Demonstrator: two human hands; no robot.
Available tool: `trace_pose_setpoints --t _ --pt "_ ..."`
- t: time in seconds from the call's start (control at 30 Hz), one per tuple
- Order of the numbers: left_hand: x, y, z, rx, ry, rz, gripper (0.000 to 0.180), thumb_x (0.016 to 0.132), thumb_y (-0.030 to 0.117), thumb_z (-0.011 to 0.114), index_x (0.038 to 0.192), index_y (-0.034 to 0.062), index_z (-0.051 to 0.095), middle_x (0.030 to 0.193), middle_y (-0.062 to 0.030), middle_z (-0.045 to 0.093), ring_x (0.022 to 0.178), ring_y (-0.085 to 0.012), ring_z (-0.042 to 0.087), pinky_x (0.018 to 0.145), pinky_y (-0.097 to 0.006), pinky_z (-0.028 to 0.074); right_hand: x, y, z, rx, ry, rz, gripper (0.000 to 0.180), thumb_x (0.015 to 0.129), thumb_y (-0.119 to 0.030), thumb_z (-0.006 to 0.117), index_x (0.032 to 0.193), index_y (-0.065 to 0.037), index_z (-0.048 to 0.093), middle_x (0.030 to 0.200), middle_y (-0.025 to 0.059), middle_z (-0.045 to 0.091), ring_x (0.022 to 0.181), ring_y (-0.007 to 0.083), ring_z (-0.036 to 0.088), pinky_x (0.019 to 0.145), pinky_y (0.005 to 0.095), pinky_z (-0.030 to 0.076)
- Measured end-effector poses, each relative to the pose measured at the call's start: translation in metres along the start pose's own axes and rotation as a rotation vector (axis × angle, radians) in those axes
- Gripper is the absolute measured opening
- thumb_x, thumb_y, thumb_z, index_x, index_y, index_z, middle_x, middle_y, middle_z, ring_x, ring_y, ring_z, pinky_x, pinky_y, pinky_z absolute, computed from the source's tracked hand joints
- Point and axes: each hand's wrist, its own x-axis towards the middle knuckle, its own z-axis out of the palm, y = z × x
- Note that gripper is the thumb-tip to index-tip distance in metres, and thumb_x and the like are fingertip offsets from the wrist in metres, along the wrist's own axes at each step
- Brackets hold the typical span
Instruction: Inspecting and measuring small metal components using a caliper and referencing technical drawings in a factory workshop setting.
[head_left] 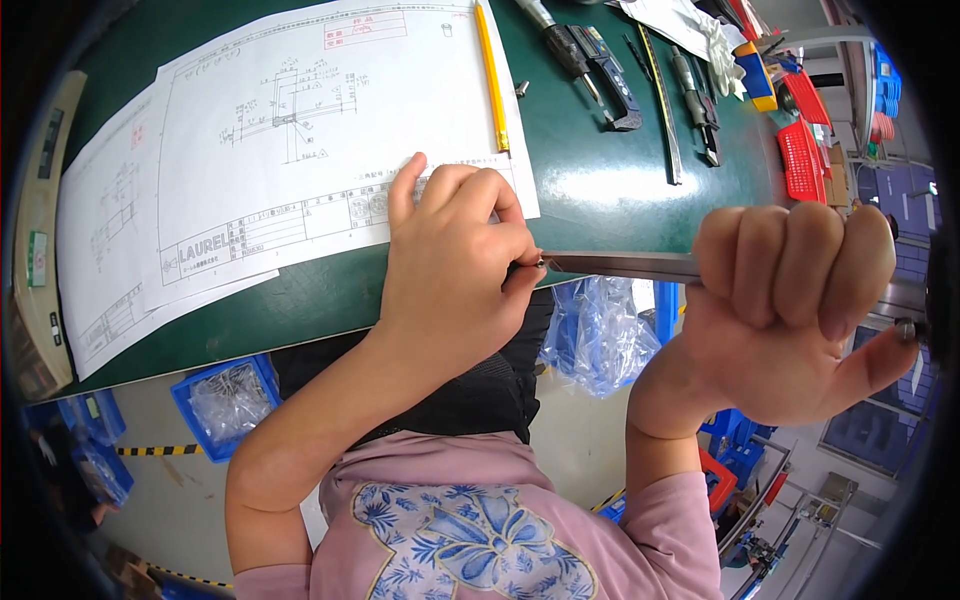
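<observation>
My right hand (790,310) is wrapped around a caliper, whose long steel beam (620,265) reaches left over the table's front edge. Its thumb rests by a small metal knob (908,330) at the far right, where a dark part of the tool runs out of the picture. At the beam's left end, my left hand (455,245) pinches a tiny dark metal part (541,264) between thumb and forefinger, mostly hidden by the fingers. The left wrist lies across the lower edge of a technical drawing (250,200) on paper.
A yellow pencil (492,80) lies on the drawing's right side. Beyond it on the green table (570,190) are a micrometer (590,70), another measuring tool (695,100) and a thin ruler (660,110). Blue bins (225,400) with bagged parts stand below, and red baskets (800,160) at right.
</observation>
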Motion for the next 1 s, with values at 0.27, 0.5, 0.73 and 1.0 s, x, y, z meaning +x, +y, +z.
trace_pose_setpoints --t 0.27,0.5,0.73,1.0 --pt "0.000 -0.001 0.002 -0.003 0.015 0.009 0.015 0.056 0.006 0.069 0.054 0.0089 0.055 0.073 0.0023 0.047 0.082 -0.0183 0.046 0.092 -0.046 0.022 0.000 0.000 0.002 -0.012 -0.014 0.007 0.039 0.078 -0.054 0.041 0.064 -0.018 0.035 0.052 -0.0054 0.030 0.040 0.0066 0.022 0.043 0.0235 0.017" --pt "0.000 0.001 0.001 -0.002 0.019 0.014 0.015 0.055 0.005 0.069 0.053 0.0084 0.055 0.071 0.0019 0.047 0.081 -0.0186 0.046 0.092 -0.045 0.023 -0.002 0.002 0.000 0.013 -0.028 -0.011 0.040 0.078 -0.055 0.040 0.065 -0.018 0.035 0.053 -0.0048 0.030 0.041 0.0072 0.021 0.044 0.0245 0.017" --pt "-0.001 0.000 0.002 -0.009 0.025 0.018 0.016 0.053 0.005 0.070 0.052 0.0083 0.055 0.069 0.0018 0.045 0.080 -0.0184 0.046 0.091 -0.045 0.025 0.001 0.001 0.001 0.005 -0.037 -0.011 0.040 0.078 -0.055 0.039 0.066 -0.017 0.034 0.053 -0.0043 0.030 0.041 0.0077 0.021 0.044 0.0247 0.017" --pt "0.000 0.000 0.002 -0.014 0.032 0.026 0.016 0.053 0.005 0.070 0.052 0.0083 0.055 0.068 0.0016 0.045 0.079 -0.0184 0.046 0.090 -0.044 0.025 -0.001 0.001 0.001 -0.029 -0.045 -0.008 0.041 0.077 -0.056 0.039 0.067 -0.017 0.034 0.053 -0.0041 0.029 0.042 0.0077 0.021 0.044 0.0246 0.017"
